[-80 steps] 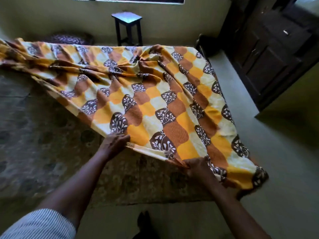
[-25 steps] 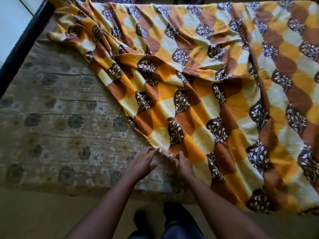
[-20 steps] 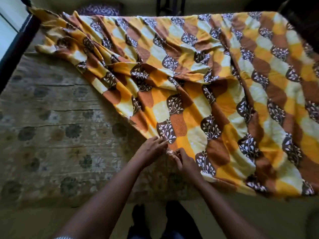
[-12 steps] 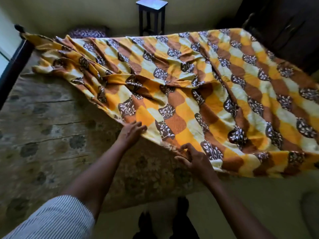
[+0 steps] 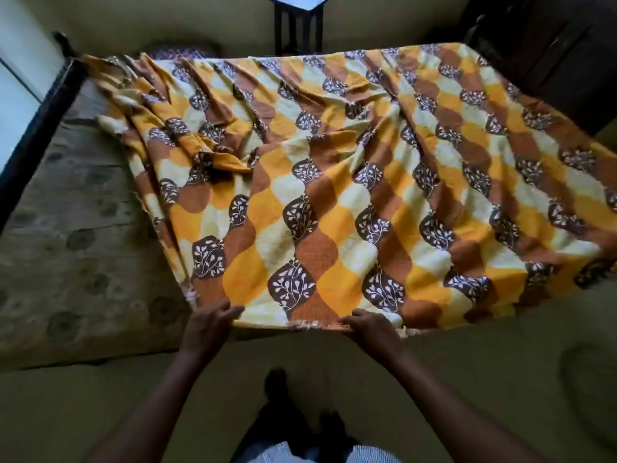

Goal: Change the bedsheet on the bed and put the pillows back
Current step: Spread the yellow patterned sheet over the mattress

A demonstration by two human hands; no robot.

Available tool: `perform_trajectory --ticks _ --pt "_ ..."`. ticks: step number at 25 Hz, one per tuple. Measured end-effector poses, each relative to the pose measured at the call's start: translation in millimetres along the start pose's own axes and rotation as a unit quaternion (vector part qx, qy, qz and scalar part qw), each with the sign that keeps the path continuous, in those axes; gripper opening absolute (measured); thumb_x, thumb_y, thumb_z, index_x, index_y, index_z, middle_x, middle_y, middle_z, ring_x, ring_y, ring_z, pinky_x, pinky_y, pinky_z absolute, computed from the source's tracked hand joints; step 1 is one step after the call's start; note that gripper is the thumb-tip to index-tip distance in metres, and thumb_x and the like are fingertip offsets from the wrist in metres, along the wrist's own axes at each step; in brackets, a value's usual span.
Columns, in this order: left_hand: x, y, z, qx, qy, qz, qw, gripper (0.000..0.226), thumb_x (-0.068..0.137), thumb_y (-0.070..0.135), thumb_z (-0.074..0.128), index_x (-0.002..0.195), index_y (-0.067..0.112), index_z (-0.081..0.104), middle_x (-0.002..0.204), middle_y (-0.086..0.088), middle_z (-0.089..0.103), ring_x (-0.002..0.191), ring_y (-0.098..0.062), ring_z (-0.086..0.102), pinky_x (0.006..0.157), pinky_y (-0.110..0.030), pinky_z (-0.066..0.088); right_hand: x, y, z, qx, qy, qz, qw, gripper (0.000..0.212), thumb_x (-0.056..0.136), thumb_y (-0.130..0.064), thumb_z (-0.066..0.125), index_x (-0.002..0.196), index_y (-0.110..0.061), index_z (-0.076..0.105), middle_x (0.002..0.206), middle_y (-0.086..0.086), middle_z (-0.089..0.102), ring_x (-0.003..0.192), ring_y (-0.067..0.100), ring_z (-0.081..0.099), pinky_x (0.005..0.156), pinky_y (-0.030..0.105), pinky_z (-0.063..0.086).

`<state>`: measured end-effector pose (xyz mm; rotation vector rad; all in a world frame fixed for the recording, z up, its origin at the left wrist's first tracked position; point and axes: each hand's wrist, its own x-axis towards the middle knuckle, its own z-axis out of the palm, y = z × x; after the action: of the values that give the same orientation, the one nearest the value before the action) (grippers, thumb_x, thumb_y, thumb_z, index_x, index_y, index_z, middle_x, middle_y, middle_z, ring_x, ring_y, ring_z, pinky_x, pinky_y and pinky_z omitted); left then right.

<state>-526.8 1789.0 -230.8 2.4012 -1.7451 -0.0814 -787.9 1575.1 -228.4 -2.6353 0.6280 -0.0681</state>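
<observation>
At the near edge of the mattress (image 5: pixel 66 262), I am watching both hands grasping the hem of the bedsheet (image 5: pixel 334 182): the left hand (image 5: pixel 209 325) is curling over it by its corner, and the right hand (image 5: pixel 369 329) is clutching it further along. The bedsheet is lying rumpled over the mattress's right part, leaving the flowered left part bare. A dark rail (image 5: pixel 36 128) is running along the mattress's left end. A stool (image 5: pixel 297 15) is standing beyond its far side, and a dark cabinet (image 5: pixel 551 55) past its far right corner.
</observation>
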Motion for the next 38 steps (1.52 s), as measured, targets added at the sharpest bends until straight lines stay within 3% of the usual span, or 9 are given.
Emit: perform_trajectory --ticks 4,8,14,18,25,29,34,36,38 --pt "-59 43 19 -0.014 -0.075 -0.051 0.996 0.02 0.059 0.014 0.063 0.073 0.024 0.074 0.059 0.001 0.062 0.043 -0.018 0.06 0.043 -0.026 0.048 -47 -2 15 0.028 -0.132 0.05 0.99 0.025 0.088 -0.03 0.06 0.11 -0.022 0.069 0.098 0.005 0.066 0.088 0.023 0.064 0.065 0.021 0.036" --pt "-76 58 34 -0.051 -0.133 -0.104 0.984 0.044 0.037 0.014 0.091 0.075 0.026 0.072 0.07 0.002 0.066 0.056 -0.018 0.066 0.055 -0.031 0.052 -60 -1 26 0.001 -0.196 0.101 0.975 0.034 0.091 -0.035 0.055 0.123 -0.027 0.057 0.121 0.002 0.058 0.108 0.022 0.057 0.083 0.028 0.042" --pt "-55 54 15 -0.037 -0.2 -0.058 0.977 0.05 0.075 0.034 0.072 0.122 0.021 0.06 0.122 -0.005 0.056 0.117 -0.022 0.051 0.097 -0.036 0.038 -10 -21 15 0.044 -0.204 0.098 0.973 0.051 0.086 -0.033 0.064 0.133 -0.027 0.047 0.128 0.004 0.049 0.108 0.019 0.054 0.089 0.03 0.045" --pt "-41 3 4 -0.067 -0.158 -0.184 0.968 0.043 0.087 0.033 0.06 0.128 0.021 0.054 0.129 -0.004 0.052 0.118 -0.025 0.05 0.093 -0.034 0.041 61 -75 17 0.123 -0.145 0.06 0.98 0.034 0.089 -0.028 0.059 0.123 -0.025 0.056 0.122 0.001 0.055 0.099 0.01 0.053 0.079 0.022 0.042" --pt "-6 -167 15 -0.316 -0.036 -0.538 0.781 0.034 0.093 0.022 0.054 0.118 0.001 0.06 0.117 -0.021 0.062 0.11 -0.034 0.056 0.088 -0.033 0.043 210 -204 69 0.245 -0.14 0.07 0.957 0.023 0.089 -0.021 0.061 0.111 -0.019 0.066 0.107 0.004 0.067 0.086 0.009 0.06 0.071 0.019 0.045" --pt "35 -239 64 -0.456 -0.035 -0.638 0.62 0.026 0.082 0.034 0.067 0.088 0.009 0.066 0.099 -0.02 0.069 0.093 -0.033 0.065 0.085 -0.042 0.054 275 -240 117 0.279 -0.188 0.188 0.923 0.022 0.089 -0.021 0.062 0.11 -0.019 0.067 0.107 0.003 0.069 0.093 0.014 0.064 0.081 0.028 0.051" --pt "63 -272 75 -0.535 -0.038 -0.638 0.553 0.015 0.087 0.008 0.062 0.102 0.004 0.063 0.097 -0.016 0.064 0.062 -0.017 0.056 0.036 -0.014 0.047 276 -256 166 0.259 -0.174 0.298 0.902 0.033 0.083 -0.024 0.07 0.114 -0.015 0.065 0.116 0.002 0.067 0.105 0.015 0.062 0.086 0.019 0.043" --pt "54 -277 60 -0.55 -0.023 -0.618 0.562 0.014 0.09 0.01 0.059 0.103 0.005 0.061 0.094 -0.013 0.062 0.067 -0.016 0.056 0.043 -0.014 0.049 275 -269 179 0.265 -0.16 0.318 0.896 0.044 0.078 -0.027 0.074 0.118 -0.014 0.061 0.118 0.003 0.064 0.107 0.015 0.059 0.088 0.021 0.042" --pt "33 -277 45 -0.561 0.014 -0.593 0.578 0.007 0.09 0.012 0.058 0.095 0.008 0.061 0.095 -0.013 0.064 0.082 -0.023 0.061 0.069 -0.025 0.054 276 -284 189 0.246 -0.163 0.306 0.905 0.05 0.075 -0.031 0.076 0.119 -0.015 0.058 0.118 0.003 0.061 0.107 0.017 0.057 0.09 0.026 0.045"
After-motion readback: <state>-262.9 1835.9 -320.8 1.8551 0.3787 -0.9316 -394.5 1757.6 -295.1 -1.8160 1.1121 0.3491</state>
